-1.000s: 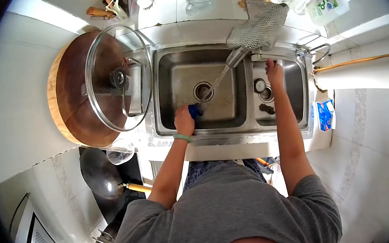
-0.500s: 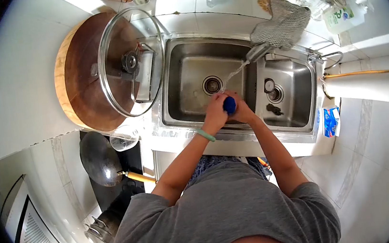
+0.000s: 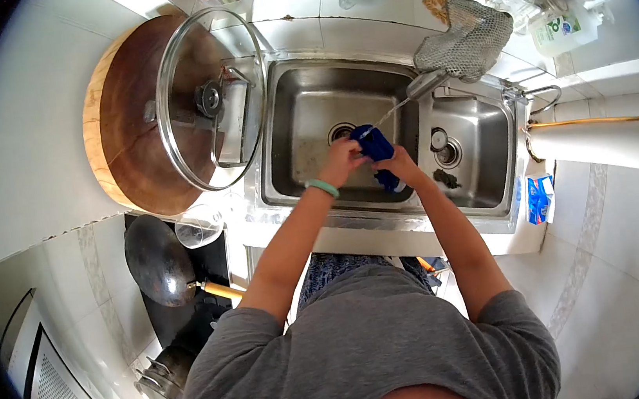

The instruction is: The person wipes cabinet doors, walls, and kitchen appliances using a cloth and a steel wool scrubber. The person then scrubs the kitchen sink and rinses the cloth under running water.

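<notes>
Over the large sink basin [image 3: 302,115], a dark blue cloth [image 3: 373,144] is spread between my hands, with one part dangling below my right hand. My left hand [image 3: 341,162] has its fingers closed on the cloth's left side. On the other side, my right hand [image 3: 399,165] grips it lower down. A thin stream of water from the faucet [image 3: 426,85] runs onto the cloth's upper part. The basin's drain [image 3: 340,131] is partly covered by the cloth and my left hand.
The smaller basin [image 3: 482,173] at right holds a dark scrap [image 3: 447,178] near its drain. A mesh strainer [image 3: 466,34] lies behind the faucet. At left, a glass lid [image 3: 171,137] leans before a round wooden board [image 3: 122,127]. A wok [image 3: 157,257] stands lower left.
The blue cloth, bunched into a ball between both hands before, is now opened out and hanging. My hands have moved apart, the left one slightly leftward.
</notes>
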Motion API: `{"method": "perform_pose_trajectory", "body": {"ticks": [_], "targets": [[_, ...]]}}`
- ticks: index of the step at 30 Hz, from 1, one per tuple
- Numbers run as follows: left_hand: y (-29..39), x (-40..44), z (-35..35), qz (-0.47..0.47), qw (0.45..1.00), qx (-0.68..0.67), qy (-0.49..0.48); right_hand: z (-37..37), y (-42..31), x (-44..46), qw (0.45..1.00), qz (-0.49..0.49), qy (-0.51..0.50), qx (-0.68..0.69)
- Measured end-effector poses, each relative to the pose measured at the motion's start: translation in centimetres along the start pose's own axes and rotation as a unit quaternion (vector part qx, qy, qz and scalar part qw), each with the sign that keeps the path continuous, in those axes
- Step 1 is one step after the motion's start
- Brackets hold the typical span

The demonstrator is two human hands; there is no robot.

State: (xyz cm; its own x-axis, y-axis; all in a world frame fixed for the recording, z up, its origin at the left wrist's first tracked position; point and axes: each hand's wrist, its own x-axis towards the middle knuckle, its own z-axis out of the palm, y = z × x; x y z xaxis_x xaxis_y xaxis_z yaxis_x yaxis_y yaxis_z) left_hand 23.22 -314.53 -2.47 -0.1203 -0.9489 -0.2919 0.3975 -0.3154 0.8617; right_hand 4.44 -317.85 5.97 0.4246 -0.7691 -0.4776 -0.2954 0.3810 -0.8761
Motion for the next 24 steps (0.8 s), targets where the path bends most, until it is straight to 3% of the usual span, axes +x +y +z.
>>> {"method": "perform_pose_trajectory", "body": {"ticks": [1, 2, 3, 4, 5, 6, 7, 8, 9, 10, 12, 15, 16, 17, 18, 19, 20, 21, 23, 24], "targets": [[-0.5, 0.4, -1.6, 0.061, 0.994, 0.068, -0.058, -0.2, 0.2, 0.5, 0.995, 0.091, -0.038, 0.025], [1.0, 0.2, -1.9, -0.01, 0.987, 0.161, -0.006, -0.4, 0.1, 0.7, 0.979, 0.181, -0.076, 0.049], [2.3, 0.2, -1.7, -0.078, 0.963, 0.252, 0.045, -0.4, -0.1, 0.7, 0.979, 0.182, -0.072, 0.051], [4.7, -0.6, 0.1, -0.077, 0.964, 0.253, 0.041, -0.2, -1.0, 0.7, 0.965, 0.2, -0.116, 0.126], [7.9, -2.4, 2.4, 0.071, 0.921, 0.376, 0.067, 0.0, -1.7, 0.7, 0.942, 0.216, -0.16, 0.2], [9.4, -3.4, 3.6, 0.217, 0.842, 0.485, 0.09, 0.1, -2.1, 0.9, 0.942, 0.215, -0.157, 0.202], [9.4, -3.5, 3.4, 0.218, 0.843, 0.485, 0.087, 0.2, -2.5, 1.1, 0.919, 0.229, -0.22, 0.234], [9.2, -3.5, 3.1, 0.267, 0.809, 0.523, 0.03, 0.2, -2.6, 1.3, 0.89, 0.242, -0.281, 0.265], [9.2, -3.6, 2.8, 0.313, 0.77, 0.556, -0.027, 0.4, -2.7, 1.5, 0.891, 0.242, -0.277, 0.268], [9.4, -3.3, 2.7, 0.314, 0.771, 0.554, -0.03, 0.6, -2.8, 1.6, 0.872, 0.28, -0.299, 0.27], [10.3, -1.9, 2.6, 0.418, 0.739, 0.522, -0.073, 1.1, -3.1, 1.5, 0.851, 0.317, -0.316, 0.273], [8.1, -0.3, 0.6, 0.376, 0.731, 0.552, -0.141, 1.7, -4.8, 0.8, 0.859, 0.289, -0.335, 0.257], [8.5, -0.4, 0.6, 0.376, 0.73, 0.553, -0.139, 1.9, -5.0, 0.7, 0.899, 0.278, -0.309, 0.134], [9.1, -0.3, 0.8, 0.323, 0.696, 0.617, -0.177, 2.0, -5.2, 0.8, 0.924, 0.262, -0.277, 0.009], [9.5, -0.4, 0.9, 0.266, 0.655, 0.674, -0.213, 2.2, -5.3, 0.9, 0.925, 0.261, -0.277, 0.008], [9.4, -0.5, 1.1, 0.266, 0.655, 0.674, -0.212, 2.4, -5.3, 1.2, 0.925, 0.206, -0.255, -0.193], [9.2, -0.5, 1.6, 0.206, 0.624, 0.722, -0.216, 2.5, -5.3, 1.5, 0.885, 0.14, -0.221, -0.385], [9.1, -0.6, 1.9, 0.143, 0.588, 0.765, -0.219, 2.7, -4.6, 1.7, 0.885, 0.139, -0.221, -0.385], [9.4, -1.0, 2.5, 0.098, 0.615, 0.757, -0.2, 3.5, -2.8, 1.7, 0.86, 0.065, -0.103, -0.495], [9.4, -1.1, 2.7, 0.053, 0.64, 0.745, -0.181, 3.7, -2.2, 1.7, 0.86, 0.065, -0.103, -0.495]]}}
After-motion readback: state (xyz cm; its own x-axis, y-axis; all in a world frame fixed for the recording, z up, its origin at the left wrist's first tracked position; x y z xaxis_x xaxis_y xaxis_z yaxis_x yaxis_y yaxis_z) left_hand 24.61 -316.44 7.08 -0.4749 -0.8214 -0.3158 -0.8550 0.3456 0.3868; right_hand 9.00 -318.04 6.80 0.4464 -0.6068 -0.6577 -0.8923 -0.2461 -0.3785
